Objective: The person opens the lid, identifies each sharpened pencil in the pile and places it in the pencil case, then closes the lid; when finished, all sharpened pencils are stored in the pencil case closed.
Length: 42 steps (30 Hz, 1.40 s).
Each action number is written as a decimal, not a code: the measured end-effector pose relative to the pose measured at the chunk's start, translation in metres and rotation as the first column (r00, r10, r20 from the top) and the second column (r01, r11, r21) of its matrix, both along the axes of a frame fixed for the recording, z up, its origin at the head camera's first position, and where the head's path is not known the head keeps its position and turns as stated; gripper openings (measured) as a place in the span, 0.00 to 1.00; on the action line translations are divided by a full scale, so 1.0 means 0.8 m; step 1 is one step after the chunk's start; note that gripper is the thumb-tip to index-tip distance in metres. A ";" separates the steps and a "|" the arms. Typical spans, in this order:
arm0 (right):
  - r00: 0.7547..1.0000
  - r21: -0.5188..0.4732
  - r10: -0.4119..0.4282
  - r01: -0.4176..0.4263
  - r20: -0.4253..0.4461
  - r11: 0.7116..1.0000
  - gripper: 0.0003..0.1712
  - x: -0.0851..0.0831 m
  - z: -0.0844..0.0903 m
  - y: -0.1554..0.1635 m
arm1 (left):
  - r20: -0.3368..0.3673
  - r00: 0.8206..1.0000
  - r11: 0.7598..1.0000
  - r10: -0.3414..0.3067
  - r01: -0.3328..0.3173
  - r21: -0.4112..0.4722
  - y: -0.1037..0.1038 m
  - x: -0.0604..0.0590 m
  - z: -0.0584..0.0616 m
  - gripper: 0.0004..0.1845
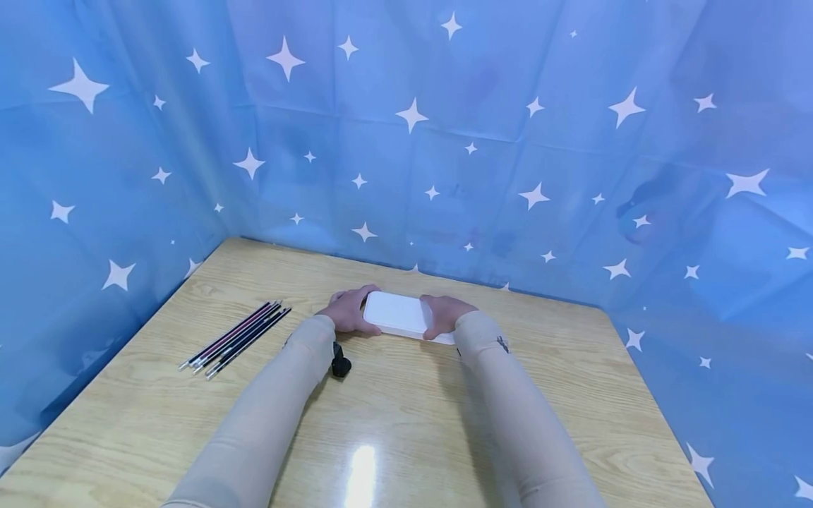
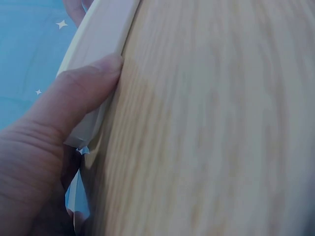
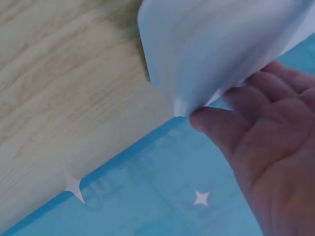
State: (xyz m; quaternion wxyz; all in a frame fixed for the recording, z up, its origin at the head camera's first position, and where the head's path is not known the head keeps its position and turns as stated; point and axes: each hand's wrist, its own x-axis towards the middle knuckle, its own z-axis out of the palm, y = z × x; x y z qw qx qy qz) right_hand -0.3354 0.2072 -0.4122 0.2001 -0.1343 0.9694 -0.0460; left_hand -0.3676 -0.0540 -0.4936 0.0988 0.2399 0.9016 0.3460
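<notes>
- White, smooth, flat rectangular box [image 1: 401, 315] with rounded corners, matte finish; it lies on the table's far middle, between both hands. No label or writing can be read on it.
- Left hand [image 1: 348, 310]: fingers curled round the box's left end, thumb pressed flat against its near edge in the left wrist view [image 2: 74, 93]; grasping the box.
- Right hand [image 1: 447, 314]: fingers wrapped over the box's right end; in the right wrist view the thumb tip [image 3: 206, 123] meets a corner of the box [image 3: 211, 44] and the other fingers bend behind it.
- Both forearms reach forward from the near edge in beige, close-fitting sleeves [image 1: 267, 416]; a small dark mark shows on the right sleeve [image 1: 503, 344] near the wrist, too small to read.
- Light wood-grain table [image 1: 406, 423], glossy, with a bright reflection near the front.
- Bundle of thin pen refills [image 1: 236, 339], black and reddish, with metal tips, lying side by side at an angle on the table's left, well apart from the box.
- Small black object [image 1: 340, 364] under the left wrist; its kind cannot be told.
- Blue cloth backdrop [image 1: 444, 141] printed with white four-pointed stars, creased, standing round the table's far and side edges.
</notes>
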 end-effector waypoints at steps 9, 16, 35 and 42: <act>0.997 -0.017 0.072 -0.072 -0.012 0.997 0.58 -0.004 0.001 -0.001 | -0.007 1.000 0.999 -0.003 0.003 -0.045 -0.004 0.003 0.004 0.52; 0.995 -0.011 0.098 -0.098 0.000 0.995 0.57 -0.008 0.004 0.003 | -0.018 1.000 0.999 -0.006 0.005 -0.040 0.001 0.004 0.004 0.52; 0.987 0.000 0.155 -0.155 0.031 0.988 0.55 -0.008 0.009 0.002 | 0.005 1.000 1.000 -0.002 0.002 -0.004 -0.001 0.003 0.001 0.52; 0.990 -0.052 0.134 -0.131 0.048 0.990 0.55 -0.005 0.006 0.008 | -0.001 1.000 0.999 -0.023 0.023 -0.040 -0.001 -0.004 -0.007 0.53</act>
